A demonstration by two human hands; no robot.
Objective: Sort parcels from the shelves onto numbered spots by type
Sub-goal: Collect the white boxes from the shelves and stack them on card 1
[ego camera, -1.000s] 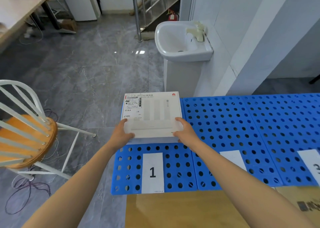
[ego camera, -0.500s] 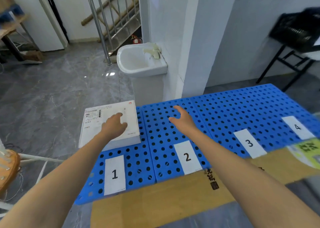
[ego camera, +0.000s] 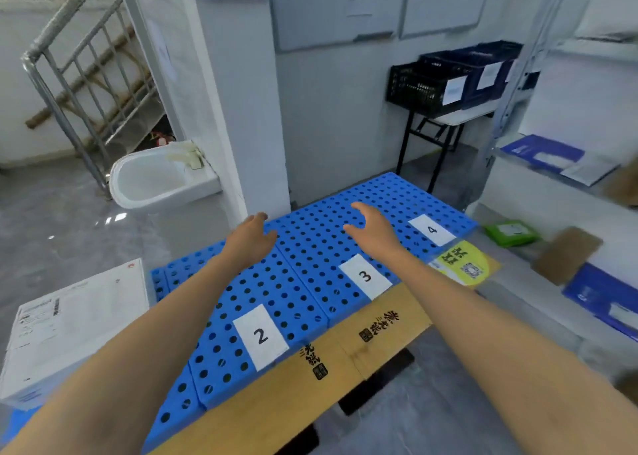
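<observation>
- Your left hand (ego camera: pixel 252 237) hovers over the blue panels (ego camera: pixel 310 244), fingers loose, holding nothing.
- Your right hand (ego camera: pixel 374 228) is spread and empty beyond label 3 (ego camera: pixel 365 276).
- The white parcel (ego camera: pixel 79 320) lies flat at your left hand's 8 o'clock.
- A green parcel (ego camera: pixel 511 233) sits on the shelf at 3 o'clock.

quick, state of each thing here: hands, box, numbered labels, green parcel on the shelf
left hand, open, holding nothing
right hand, open, holding nothing
white box, flat on the blue board's left end
label 2, uncovered
label 3, uncovered
label 4, uncovered
green parcel, lying flat
</observation>
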